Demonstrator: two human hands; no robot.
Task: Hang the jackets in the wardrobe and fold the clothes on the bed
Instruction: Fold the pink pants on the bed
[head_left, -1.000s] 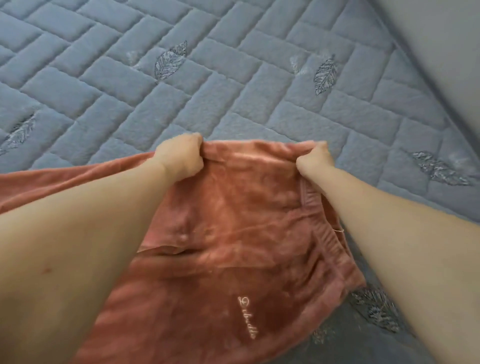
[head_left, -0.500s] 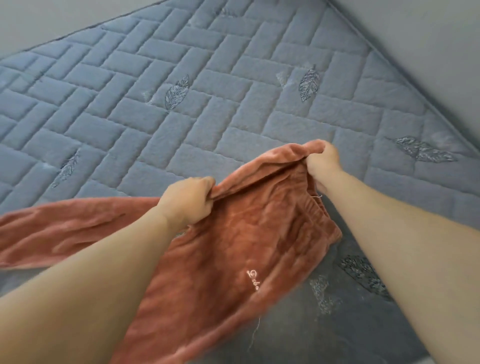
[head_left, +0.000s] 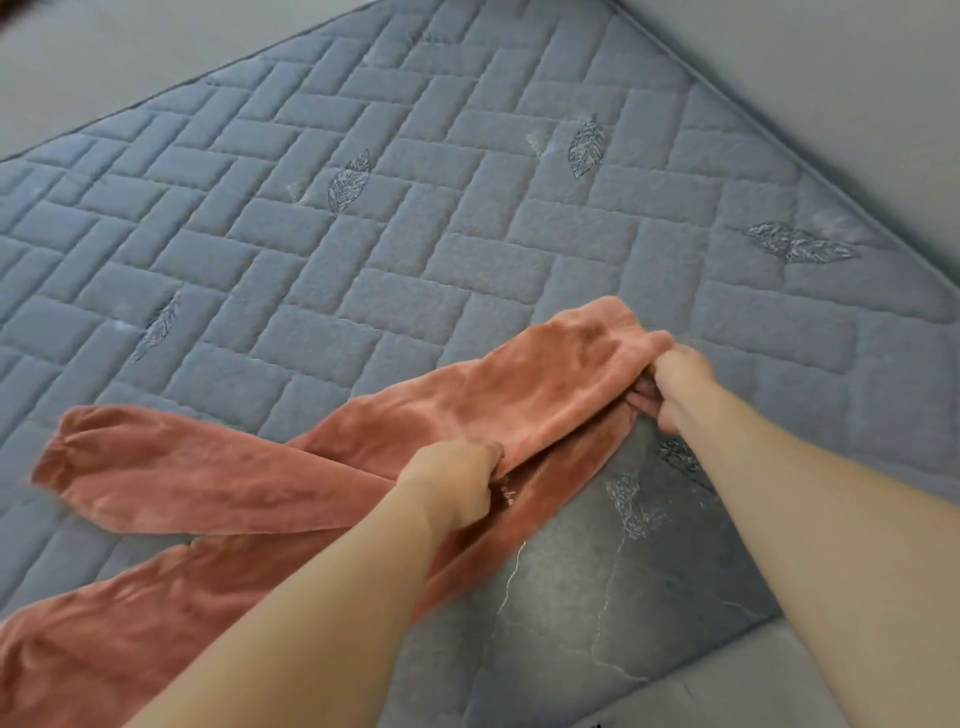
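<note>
Rust-pink velvet trousers (head_left: 524, 395) lie folded lengthwise on the grey-blue quilted bed (head_left: 363, 249). Their two legs spread to the left, one (head_left: 197, 473) above the other (head_left: 119, 623). My left hand (head_left: 457, 483) grips the fabric near the middle of the folded waist part. My right hand (head_left: 670, 384) grips the waistband end at the right. Both forearms reach in from the bottom of the view.
The bed's far edge meets a grey wall (head_left: 831, 104) at the upper right and another grey surface (head_left: 104, 62) at the upper left. The mattress's near right corner (head_left: 769, 618) borders a pale floor at the bottom right.
The trousers have been folded in half lengthwise and laid lower on the bed. My left hand moved down and right towards my right hand; the legs now spread out to the left.
</note>
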